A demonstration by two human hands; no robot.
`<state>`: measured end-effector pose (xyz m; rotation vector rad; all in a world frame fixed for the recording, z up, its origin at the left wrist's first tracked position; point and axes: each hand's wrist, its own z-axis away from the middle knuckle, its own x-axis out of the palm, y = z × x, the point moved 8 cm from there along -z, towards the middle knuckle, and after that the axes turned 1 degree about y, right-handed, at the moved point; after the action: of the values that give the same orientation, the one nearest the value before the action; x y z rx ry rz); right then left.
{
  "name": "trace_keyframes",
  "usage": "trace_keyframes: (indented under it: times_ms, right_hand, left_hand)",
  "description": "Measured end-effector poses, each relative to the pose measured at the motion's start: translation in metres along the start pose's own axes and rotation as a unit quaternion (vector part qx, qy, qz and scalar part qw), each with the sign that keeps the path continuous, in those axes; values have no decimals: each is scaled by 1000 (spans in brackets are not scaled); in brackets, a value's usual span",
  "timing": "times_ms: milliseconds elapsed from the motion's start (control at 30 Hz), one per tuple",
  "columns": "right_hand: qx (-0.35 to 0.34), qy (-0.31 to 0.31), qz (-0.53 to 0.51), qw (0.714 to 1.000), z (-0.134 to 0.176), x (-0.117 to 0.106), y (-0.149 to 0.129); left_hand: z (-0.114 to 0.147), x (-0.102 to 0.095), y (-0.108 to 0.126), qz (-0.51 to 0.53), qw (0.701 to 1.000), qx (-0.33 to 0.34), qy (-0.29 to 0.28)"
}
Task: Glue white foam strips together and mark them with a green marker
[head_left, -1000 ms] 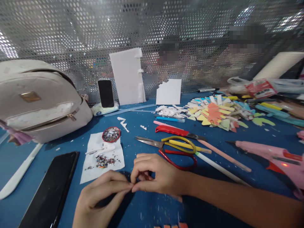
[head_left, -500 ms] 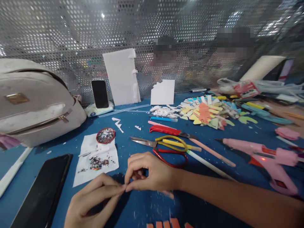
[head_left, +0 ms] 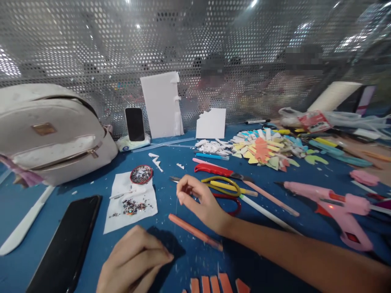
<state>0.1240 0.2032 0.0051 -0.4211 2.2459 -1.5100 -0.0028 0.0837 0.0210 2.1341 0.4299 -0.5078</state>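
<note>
My right hand (head_left: pixel 200 201) is raised over the blue table beside the red and yellow-handled scissors (head_left: pixel 222 185), thumb and fingers pinched. A faint thin strand (head_left: pixel 176 205) hangs from its fingertips. Lower down, my left hand (head_left: pixel 136 258) rests near the table with its fingertips pressed together; whatever they hold, if anything, is hidden. Between and below the hands lies an orange stick (head_left: pixel 195 232). Several cut orange pieces (head_left: pixel 215 283) sit at the bottom edge. Left of my hands, a white sheet (head_left: pixel 116 219) carries glitter (head_left: pixel 134 206) and a small round red-rimmed dish (head_left: pixel 141 174).
A pink glue gun (head_left: pixel 332 199) with a lit light lies right, near a red-handled cutter (head_left: pixel 214 169). Colored foam scraps (head_left: pixel 262 148) are heaped behind. Leftward are a black phone (head_left: pixel 65 244) and a white backpack (head_left: pixel 51 134). Another phone (head_left: pixel 135 124) leans before the perforated metal panel (head_left: pixel 122 49).
My hands were touching at the fingertips; now they are apart. The right hand has moved up and away, the left slightly right and down. The orange stick is now uncovered. The view has shifted slightly.
</note>
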Motion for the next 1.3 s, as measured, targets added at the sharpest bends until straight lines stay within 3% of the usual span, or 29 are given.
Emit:
trace_keyframes:
  times_ms: [200, 300, 367, 500, 600, 800, 1033, 1300]
  right_hand:
    - [-18, 88, 25, 996, 2, -16, 1]
    - [-39, 117, 51, 991, 5, -21, -4]
    - [-81, 69, 88, 990, 6, -12, -13]
    - [-196, -136, 162, 957, 15, 27, -27]
    - [-227, -157, 181, 944, 18, 33, -27]
    - [-197, -163, 187, 949, 15, 32, -19]
    - [-75, -55, 118, 989, 5, 11, -11]
    - [-74, -66, 102, 990, 4, 11, -10]
  left_hand:
    - [-3, -1, -9, -7, 999, 5, -30]
    - [-8, -5, -13, -32, 999, -6, -12]
    - [-11, -11, -18, -46, 998, -33, 27]
    - [-12, -14, -26, -54, 994, -74, 60]
    - [-10, -13, -29, -54, 994, -83, 55]
    - [-7, -6, -37, -90, 992, -87, 7]
    - [-5, 15, -45, -132, 985, -72, -82]
    - [-5, 25, -44, -150, 979, -71, -120]
